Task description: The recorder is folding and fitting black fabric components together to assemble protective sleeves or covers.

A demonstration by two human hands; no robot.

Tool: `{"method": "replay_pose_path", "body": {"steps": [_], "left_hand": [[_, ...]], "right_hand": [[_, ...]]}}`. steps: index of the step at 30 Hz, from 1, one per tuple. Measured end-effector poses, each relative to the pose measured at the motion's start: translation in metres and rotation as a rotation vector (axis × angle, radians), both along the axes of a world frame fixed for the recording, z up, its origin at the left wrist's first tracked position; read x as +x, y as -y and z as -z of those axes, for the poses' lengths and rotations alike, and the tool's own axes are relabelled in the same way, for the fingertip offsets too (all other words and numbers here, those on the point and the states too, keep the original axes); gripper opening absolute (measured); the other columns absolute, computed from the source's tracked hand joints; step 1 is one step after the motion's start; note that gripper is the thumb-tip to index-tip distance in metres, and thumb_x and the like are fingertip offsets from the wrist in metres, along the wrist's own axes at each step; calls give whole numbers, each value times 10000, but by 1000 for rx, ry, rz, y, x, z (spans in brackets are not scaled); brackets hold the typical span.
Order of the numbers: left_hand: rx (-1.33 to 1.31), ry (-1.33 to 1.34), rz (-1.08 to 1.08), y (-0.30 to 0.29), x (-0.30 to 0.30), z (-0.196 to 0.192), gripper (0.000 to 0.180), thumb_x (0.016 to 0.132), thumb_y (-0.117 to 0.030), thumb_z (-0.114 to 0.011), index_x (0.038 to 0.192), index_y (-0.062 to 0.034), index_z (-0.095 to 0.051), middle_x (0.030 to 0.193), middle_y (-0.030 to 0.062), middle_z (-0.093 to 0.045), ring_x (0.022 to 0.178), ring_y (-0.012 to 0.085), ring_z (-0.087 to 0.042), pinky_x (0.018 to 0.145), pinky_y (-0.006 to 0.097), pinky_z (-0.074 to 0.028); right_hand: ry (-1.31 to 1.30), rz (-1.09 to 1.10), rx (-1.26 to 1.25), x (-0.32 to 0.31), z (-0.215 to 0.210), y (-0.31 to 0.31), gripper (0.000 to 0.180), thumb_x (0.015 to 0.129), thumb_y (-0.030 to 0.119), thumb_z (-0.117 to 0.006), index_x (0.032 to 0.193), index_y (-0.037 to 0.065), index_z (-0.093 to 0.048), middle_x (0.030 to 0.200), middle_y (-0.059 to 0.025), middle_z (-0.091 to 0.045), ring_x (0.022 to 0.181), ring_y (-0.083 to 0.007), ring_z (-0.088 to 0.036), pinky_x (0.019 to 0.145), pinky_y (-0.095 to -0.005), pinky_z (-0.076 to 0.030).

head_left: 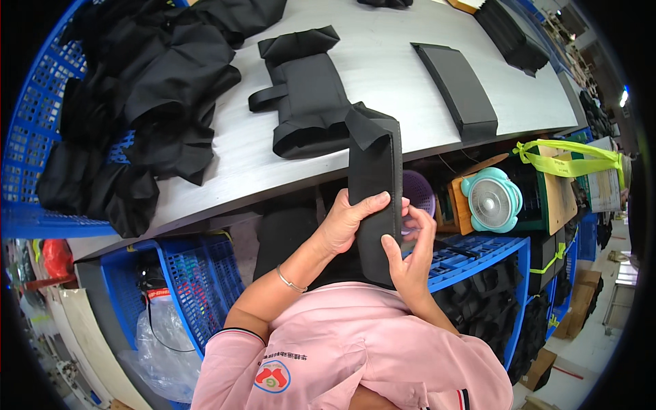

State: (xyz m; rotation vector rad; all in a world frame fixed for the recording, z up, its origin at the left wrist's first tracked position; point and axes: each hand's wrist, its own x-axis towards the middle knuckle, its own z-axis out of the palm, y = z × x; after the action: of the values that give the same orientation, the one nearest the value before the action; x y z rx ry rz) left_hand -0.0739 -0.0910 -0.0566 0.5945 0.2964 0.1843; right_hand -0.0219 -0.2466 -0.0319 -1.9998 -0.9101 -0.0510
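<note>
Both my hands hold a long flat black fabric pad [374,178] upright in front of me, below the table edge. My left hand [348,220] grips its left side with the thumb across the front. My right hand [410,256] pinches its lower right edge. The pad's top has a loose folded flap. Just beyond it on the grey table [383,61] lies a black fabric piece with straps [304,96].
A blue basket [34,137] heaped with black fabric pieces sits at the left. A flat black pad [458,89] and a stack of black pads [512,34] lie on the right. Under the table stand blue crates [198,280], a purple basket [420,191] and a teal fan [490,200].
</note>
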Motion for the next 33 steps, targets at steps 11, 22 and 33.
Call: {"method": "replay_pose_path", "body": {"steps": [11, 22, 33], "left_hand": [[1187, -486, -958, -41, -52, 6, 292, 878, -125, -734, 1150, -26, -694, 1402, 132, -494, 1221, 231, -505, 964, 333, -458], [315, -18, -165, -43, -20, -39, 659, 851, -208, -785, 1373, 11, -448, 1245, 68, -565, 1141, 144, -540, 1007, 292, -444], [327, -74, 186, -55, -63, -24, 322, 729, 137, -755, 960, -45, -622, 960, 0, -605, 877, 91, -586, 833, 245, -509]], "right_hand": [[-683, -219, 226, 20, 21, 1, 393, 985, 138, -621, 1333, -15, -517, 1161, -59, -646, 1024, -119, -589, 902, -256, -470], [354, -201, -78, 42, 16, 9, 382, 771, -5, -725, 1146, 23, -656, 847, -100, -623, 694, -284, -594, 618, -370, -486], [796, -405, -238, 96, -7, 65, 343, 757, 75, -674, 1099, 109, -684, 891, -37, -629, 715, -165, -591, 600, -280, -465]]}}
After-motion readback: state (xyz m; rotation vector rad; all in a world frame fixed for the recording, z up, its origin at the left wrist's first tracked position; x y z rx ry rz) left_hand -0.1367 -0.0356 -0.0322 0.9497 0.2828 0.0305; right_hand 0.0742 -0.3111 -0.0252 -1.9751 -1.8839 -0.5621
